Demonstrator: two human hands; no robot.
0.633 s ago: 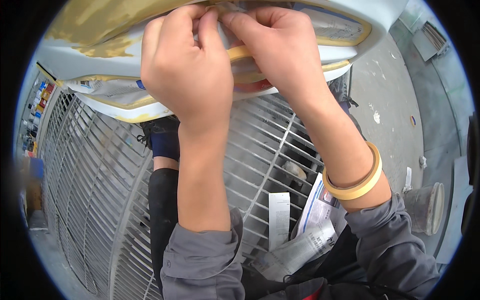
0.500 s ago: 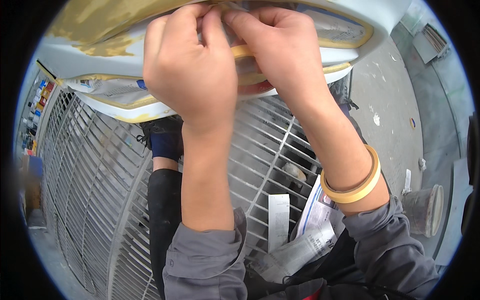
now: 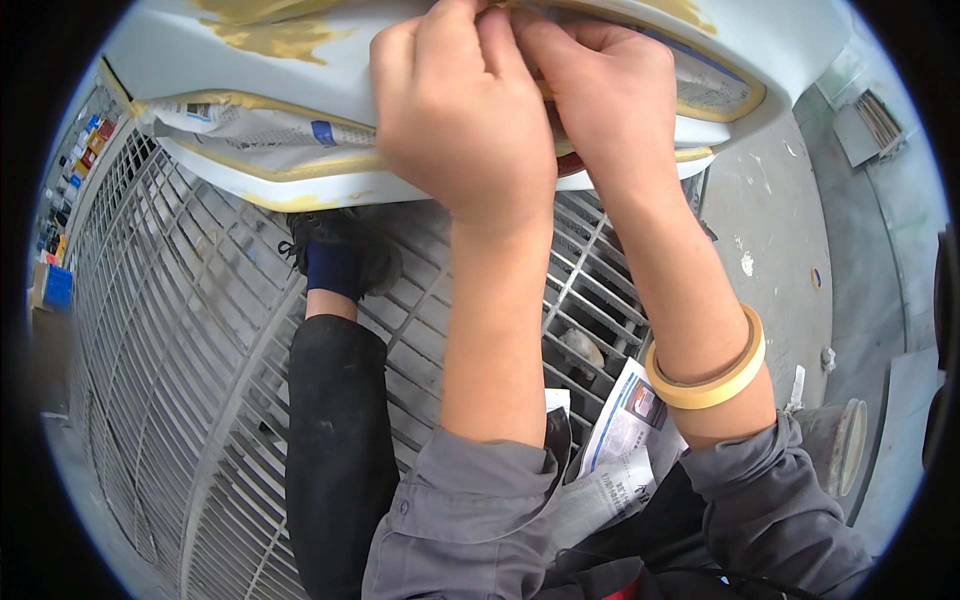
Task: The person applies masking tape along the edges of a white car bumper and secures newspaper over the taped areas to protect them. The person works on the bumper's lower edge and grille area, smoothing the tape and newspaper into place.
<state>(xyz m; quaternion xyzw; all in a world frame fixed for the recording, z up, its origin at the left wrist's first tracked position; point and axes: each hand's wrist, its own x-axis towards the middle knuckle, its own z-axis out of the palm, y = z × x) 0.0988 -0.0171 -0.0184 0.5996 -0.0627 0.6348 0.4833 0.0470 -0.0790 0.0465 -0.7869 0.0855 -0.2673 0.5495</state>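
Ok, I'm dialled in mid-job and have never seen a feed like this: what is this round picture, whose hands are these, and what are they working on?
The round, bent look comes from a wide fisheye camera worn on the person's head, looking down, so the forearms enter from below. There is no machine, just two bare hands. The left hand and right hand meet at the top, fingertips pinched together on a white curved panel that has newspaper fixed along it with yellowish masking tape. What exactly the fingers pinch is hidden. A roll of tape sits like a bracelet on the right wrist. More folded newspaper is tucked near the waist. Below is a metal floor grate, with the person's dark trouser leg and shoe on it.
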